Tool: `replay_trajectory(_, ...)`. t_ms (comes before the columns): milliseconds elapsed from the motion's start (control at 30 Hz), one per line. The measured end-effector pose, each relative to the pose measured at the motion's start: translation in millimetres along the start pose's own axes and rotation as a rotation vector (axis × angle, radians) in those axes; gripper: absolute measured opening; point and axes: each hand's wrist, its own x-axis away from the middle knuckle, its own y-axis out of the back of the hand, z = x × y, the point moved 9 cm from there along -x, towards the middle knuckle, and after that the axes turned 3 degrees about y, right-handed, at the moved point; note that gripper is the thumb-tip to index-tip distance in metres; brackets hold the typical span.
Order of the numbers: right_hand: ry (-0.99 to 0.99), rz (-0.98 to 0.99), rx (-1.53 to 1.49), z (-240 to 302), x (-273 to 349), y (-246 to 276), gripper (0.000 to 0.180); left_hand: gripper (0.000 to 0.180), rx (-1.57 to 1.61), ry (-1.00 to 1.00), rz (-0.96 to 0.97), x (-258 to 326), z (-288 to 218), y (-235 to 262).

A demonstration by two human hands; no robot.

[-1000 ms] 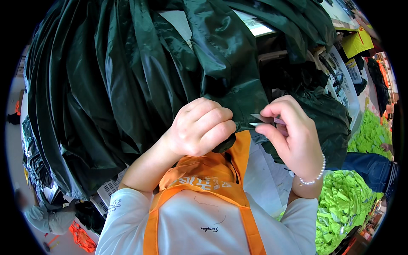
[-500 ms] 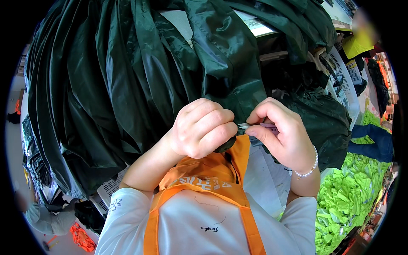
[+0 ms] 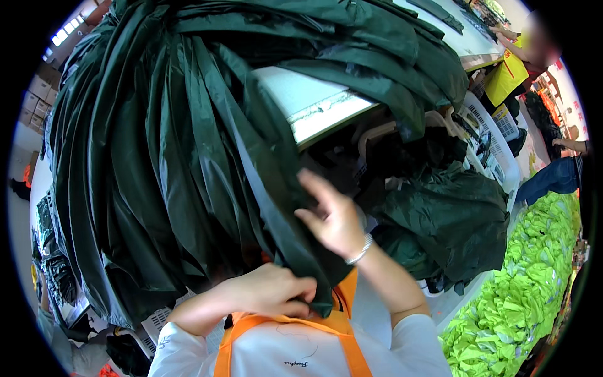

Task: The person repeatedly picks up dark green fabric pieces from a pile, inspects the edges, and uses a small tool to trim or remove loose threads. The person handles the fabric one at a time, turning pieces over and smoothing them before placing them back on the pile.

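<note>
Over the table edge hangs a long row of glossy dark green garments [image 3: 182,157]. My left hand [image 3: 270,290] is curled shut on the lower end of the nearest green garment [image 3: 282,207], close to my orange apron [image 3: 344,295]. My right hand [image 3: 336,223], smeared a little by motion, reaches along that garment's right edge with thumb and index finger apart. I make out nothing between those fingers; whether they touch the cloth, I cannot tell.
The white tabletop [image 3: 314,100] shows behind the garments. To the right, a dark green heap [image 3: 449,220] bulges from a white crate [image 3: 370,135]. Bright lime-green garments [image 3: 521,289] are piled at lower right. A co-worker's hand [image 3: 502,32] shows by the far table, near a yellow cloth [image 3: 505,78].
My hands have parted: the left moved down with the garment end, the right up and left to the cloth. The small purple-handled tool with a pale tip, seen at my right fingers, no longer shows.
</note>
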Motion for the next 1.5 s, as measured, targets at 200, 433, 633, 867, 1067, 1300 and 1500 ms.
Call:
replay_trajectory(200,-0.020,0.235,-0.475,-21.4,41.1,-152.6,0.028,0.018,-0.197,-0.230,-0.969,66.1,-47.1,133.4)
replay_trajectory(433,0.023,0.280,-0.061,-19.7,-3.0,-37.6,0.020,0.018,-0.889,0.236,-1.146,59.6,21.1,136.3)
replay_trajectory(633,0.307,-0.518,0.202,21.0,-160.8,148.5,0.020,0.022,-0.898,0.259,-1.149,59.0,17.7,137.4)
replay_trajectory(867,-0.081,-0.435,0.535,-24.6,-268.5,172.4,0.031,0.025,-0.873,0.451,-1.090,120.3,25.9,141.6)
replay_trajectory(1067,0.501,-0.502,0.569,66.2,-189.9,147.3,0.019,0.053,-0.847,0.640,-1.162,211.3,77.8,161.2)
replay_trajectory(1300,0.535,-0.551,0.469,109.4,-61.4,129.7,0.021,0.035,-0.946,0.921,-1.027,256.9,138.0,188.9)
replay_trajectory(1500,0.554,-0.869,0.441,131.6,-2.3,178.6,0.020,0.032,-1.259,0.836,-0.975,278.3,146.2,189.1)
